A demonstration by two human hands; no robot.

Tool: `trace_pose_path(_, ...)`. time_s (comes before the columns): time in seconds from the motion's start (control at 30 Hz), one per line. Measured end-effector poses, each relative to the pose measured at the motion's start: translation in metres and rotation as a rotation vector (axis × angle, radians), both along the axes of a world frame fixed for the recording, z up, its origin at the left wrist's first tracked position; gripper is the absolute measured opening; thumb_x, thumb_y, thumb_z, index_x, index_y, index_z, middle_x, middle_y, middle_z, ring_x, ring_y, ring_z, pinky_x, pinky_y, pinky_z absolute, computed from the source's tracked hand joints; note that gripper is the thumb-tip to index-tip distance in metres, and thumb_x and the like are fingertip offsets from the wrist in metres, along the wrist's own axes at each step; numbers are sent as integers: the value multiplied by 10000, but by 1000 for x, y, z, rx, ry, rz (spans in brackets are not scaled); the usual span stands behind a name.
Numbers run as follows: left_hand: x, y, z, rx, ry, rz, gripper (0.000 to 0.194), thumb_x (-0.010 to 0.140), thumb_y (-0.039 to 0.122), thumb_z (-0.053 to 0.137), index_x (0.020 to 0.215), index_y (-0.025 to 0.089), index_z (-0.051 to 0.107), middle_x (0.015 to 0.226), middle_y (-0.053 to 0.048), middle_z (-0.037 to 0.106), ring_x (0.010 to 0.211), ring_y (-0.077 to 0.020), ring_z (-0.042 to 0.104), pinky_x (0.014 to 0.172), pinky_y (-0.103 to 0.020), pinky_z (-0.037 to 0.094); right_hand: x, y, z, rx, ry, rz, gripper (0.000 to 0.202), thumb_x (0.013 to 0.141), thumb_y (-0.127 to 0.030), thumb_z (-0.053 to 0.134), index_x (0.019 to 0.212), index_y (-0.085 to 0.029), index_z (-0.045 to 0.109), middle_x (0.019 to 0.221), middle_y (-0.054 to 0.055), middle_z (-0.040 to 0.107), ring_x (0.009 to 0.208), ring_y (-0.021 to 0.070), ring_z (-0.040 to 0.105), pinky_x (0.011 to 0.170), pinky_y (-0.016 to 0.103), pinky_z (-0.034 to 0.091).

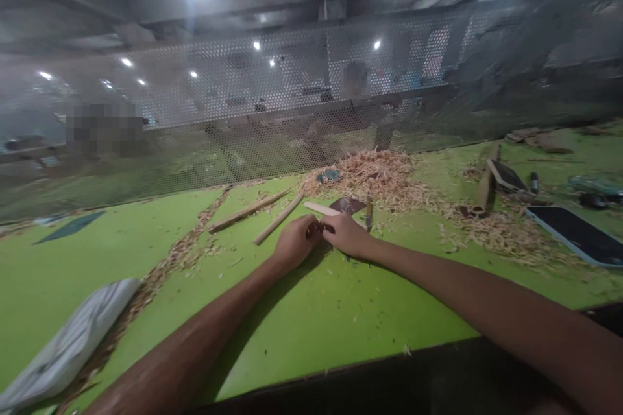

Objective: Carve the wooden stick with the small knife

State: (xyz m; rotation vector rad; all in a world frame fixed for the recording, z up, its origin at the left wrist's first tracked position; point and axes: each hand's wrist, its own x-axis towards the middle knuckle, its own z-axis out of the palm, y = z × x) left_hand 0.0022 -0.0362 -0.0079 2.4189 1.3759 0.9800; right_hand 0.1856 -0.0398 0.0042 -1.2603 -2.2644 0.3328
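Observation:
My left hand (296, 244) and my right hand (347, 235) meet over the middle of the green tabletop (311, 324). The fingers of both are closed in a pinch, fingertips close together. Whatever lies between them is too small and hidden to make out. Just beyond my right hand lies a pale tapered wooden stick (320, 209), partly covered by that hand. Behind it are a dark brown flat piece (347, 205) and a small tool with a wooden handle (368, 213). Left of my hands rest a round wooden stick (279, 218) and a longer brown one (249, 210).
A heap of wood shavings (377, 175) lies at the back, against a perforated mesh screen (272, 110). On the right are a phone (577, 233) and a bamboo tube (487, 185). Left are a striped white cloth (80, 337) and a dark green sheet (72, 227). People sit beyond the mesh.

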Motion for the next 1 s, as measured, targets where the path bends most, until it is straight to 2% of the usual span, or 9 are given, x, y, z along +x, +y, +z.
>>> trace_pose_path(0.33,1,-1,2,-21,5,8,77,868,102,652,839,173,648,777,-19,678,698,-162,566,639,-252,354,-2,-3,2,-17,-2,-44,153,957,-144,584,886,-129,719,824,71,685,731,148,565,654,254,372)
trace_pose_path(0.53,0,-1,0,-33,-9,19,67,854,107,669,862,173,665,794,-19,695,706,-161,579,651,-251,373,0,0,0,12,-3,-20,176,963,-145,586,833,-129,703,804,66,674,723,143,546,649,254,358)
trace_pose_path(0.8,-1,0,-1,-20,-16,2,60,850,114,666,859,172,673,797,-28,700,708,-166,583,655,-252,388,0,1,-1,4,2,-6,181,968,-148,569,884,-125,728,855,78,694,739,147,541,677,262,364)
trace_pose_path(1.0,-2,2,-4,-3,-19,10,44,872,133,667,848,170,671,756,-16,666,676,-159,543,649,-255,374,1,3,-4,15,17,39,202,962,-133,552,840,-126,713,801,66,666,718,146,513,671,269,336)
